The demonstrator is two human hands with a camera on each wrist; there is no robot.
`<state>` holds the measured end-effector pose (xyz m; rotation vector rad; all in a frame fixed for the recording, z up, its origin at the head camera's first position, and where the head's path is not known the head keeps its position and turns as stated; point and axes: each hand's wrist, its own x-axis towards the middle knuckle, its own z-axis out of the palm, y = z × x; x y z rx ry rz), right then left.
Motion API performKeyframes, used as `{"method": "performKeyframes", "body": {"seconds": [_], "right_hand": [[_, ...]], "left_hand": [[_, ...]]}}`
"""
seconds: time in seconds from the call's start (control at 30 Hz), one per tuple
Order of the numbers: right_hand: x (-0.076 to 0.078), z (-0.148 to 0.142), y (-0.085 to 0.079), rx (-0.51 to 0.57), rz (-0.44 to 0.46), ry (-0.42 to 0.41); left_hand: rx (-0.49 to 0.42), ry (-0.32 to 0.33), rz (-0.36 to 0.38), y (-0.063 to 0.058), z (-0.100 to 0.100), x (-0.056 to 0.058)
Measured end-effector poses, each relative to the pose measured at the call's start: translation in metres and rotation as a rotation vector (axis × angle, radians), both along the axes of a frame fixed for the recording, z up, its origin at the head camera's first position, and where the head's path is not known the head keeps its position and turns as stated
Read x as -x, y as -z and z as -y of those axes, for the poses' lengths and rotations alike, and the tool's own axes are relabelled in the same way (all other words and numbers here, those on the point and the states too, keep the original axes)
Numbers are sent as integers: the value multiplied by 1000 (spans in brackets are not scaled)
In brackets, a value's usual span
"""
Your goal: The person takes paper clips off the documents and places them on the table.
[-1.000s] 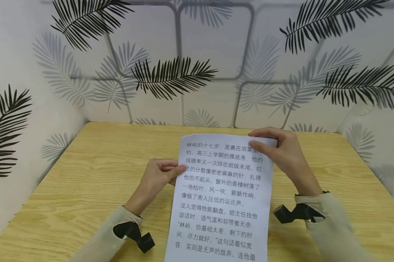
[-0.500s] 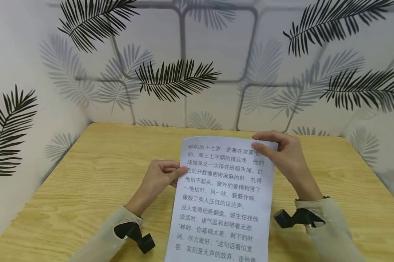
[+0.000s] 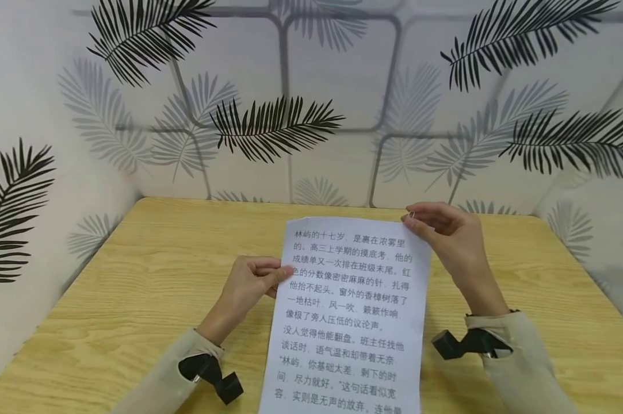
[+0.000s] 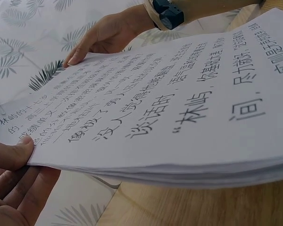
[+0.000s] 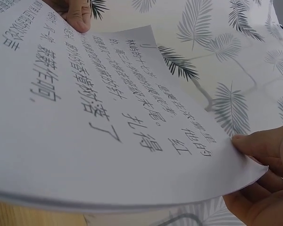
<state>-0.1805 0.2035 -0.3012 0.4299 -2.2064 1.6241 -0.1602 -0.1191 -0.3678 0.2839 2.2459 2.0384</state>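
Observation:
A stack of white printed sheets [image 3: 347, 322] stands tilted up in front of me over the table. My left hand [image 3: 251, 282] grips its left edge, thumb [image 4: 16, 153] on the printed face and fingers behind. At the top right corner, my right hand [image 3: 456, 241] pinches a small wire paper clip [image 3: 411, 214] between thumb and index finger; its loop shows just above the thumb. The sheets' corner [image 5: 259, 168] lies between that thumb and the curled fingers. Near the top left of the sheets, a thin clip-like outline [image 5: 152, 46] shows at the edge.
The wooden table [image 3: 151, 276] spreads to both sides beneath the sheets. A wall covering with a leaf pattern [image 3: 337, 161] rises behind its far edge and at the sides. Black camera mounts [image 3: 213, 376] sit on both wrists over pale sleeves.
My right thumb and index finger have shifted slightly up and outward at the top right corner, and the paper clip's loop has come into view. My left hand keeps its grip.

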Motion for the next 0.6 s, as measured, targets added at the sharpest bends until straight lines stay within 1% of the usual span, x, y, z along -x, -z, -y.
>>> {"method": "performKeyframes", "body": {"seconds": [0.1, 0.27, 0.37, 0.5, 0.6], "right_hand": [[1, 0, 0, 33, -17, -3], [2, 0, 0, 71, -20, 0], [2, -3, -2, 119, -28, -24], [2, -10, -4, 219, -48, -70], [4, -17, -5, 257, -53, -77]], "left_hand": [[0, -14, -2, -1, 1, -1], [-2, -13, -7, -2, 2, -2], [-1, -15, -12, -2, 2, -2], [-3, -11, -22, -2, 1, -2], [-2, -12, -20, -2, 2, -2]]}}
